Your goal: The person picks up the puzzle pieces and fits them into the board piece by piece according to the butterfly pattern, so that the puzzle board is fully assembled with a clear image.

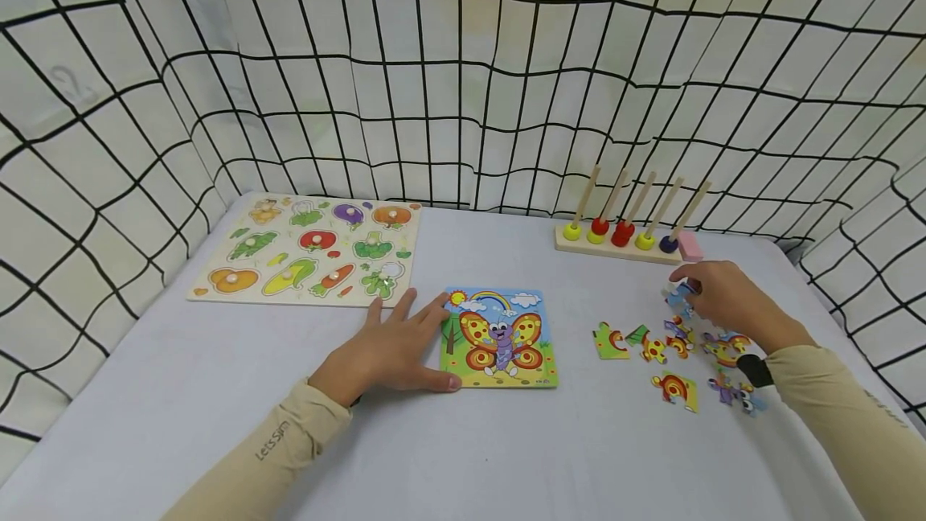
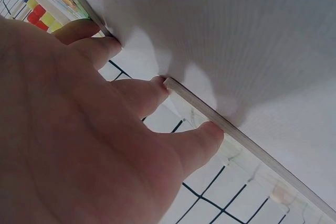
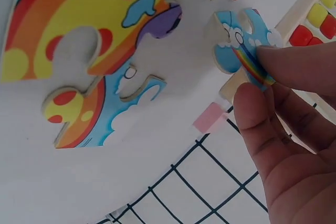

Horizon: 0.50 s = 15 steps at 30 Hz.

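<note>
My left hand (image 1: 387, 356), fingers spread, lies at the left side of a square butterfly picture puzzle (image 1: 499, 336). Its thumb is at the puzzle's lower left corner. In the left wrist view, two fingertips (image 2: 212, 129) meet the edge of the vegetable peg board (image 1: 271, 300). Over to the right, my right hand (image 1: 727, 304) pinches a blue jigsaw piece (image 3: 247, 53) with a rainbow stripe between thumb and fingers. Below that hand lie several loose jigsaw pieces (image 1: 676, 392) in yellow, orange, blue and purple, some overlapping.
A wooden peg stand (image 1: 615, 248) with red, yellow and dark blue beads stands at the back right. Beside it lies a pink block (image 1: 690, 247). Black netting (image 1: 459, 63) over white sheeting encloses the back and sides of the white table (image 1: 477, 457).
</note>
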Each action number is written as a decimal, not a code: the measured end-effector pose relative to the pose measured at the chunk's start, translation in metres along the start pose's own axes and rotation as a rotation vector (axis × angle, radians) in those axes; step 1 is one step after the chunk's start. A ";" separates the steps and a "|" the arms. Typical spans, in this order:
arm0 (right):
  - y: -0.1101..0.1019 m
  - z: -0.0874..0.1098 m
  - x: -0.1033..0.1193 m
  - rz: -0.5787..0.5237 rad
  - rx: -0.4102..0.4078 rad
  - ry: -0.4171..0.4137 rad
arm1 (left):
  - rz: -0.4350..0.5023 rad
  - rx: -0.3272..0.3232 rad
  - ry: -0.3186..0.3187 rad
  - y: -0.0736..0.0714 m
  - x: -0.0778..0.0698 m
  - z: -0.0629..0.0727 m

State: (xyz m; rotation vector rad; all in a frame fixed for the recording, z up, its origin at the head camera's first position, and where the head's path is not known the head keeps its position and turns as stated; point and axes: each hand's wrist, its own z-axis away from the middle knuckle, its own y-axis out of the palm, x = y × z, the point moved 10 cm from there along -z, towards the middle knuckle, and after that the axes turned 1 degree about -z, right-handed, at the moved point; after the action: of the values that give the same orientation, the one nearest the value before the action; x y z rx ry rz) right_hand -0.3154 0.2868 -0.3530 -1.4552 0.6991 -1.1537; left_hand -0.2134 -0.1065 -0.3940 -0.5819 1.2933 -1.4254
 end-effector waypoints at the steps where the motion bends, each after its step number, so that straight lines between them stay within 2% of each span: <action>1: -0.001 0.000 0.000 -0.001 0.003 0.000 | -0.001 0.000 0.001 0.000 0.000 0.000; 10: -0.015 0.000 0.006 -0.037 -0.074 -0.050 | 0.002 0.001 -0.001 -0.002 0.000 0.000; 15: -0.017 -0.002 0.012 -0.101 -0.086 -0.063 | 0.005 0.003 -0.004 -0.002 0.000 0.000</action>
State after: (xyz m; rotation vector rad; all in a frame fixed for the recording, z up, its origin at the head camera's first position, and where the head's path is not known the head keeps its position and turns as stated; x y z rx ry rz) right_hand -0.3157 0.2792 -0.3333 -1.6077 0.6447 -1.1617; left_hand -0.2141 -0.1065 -0.3926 -0.5784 1.2882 -1.4216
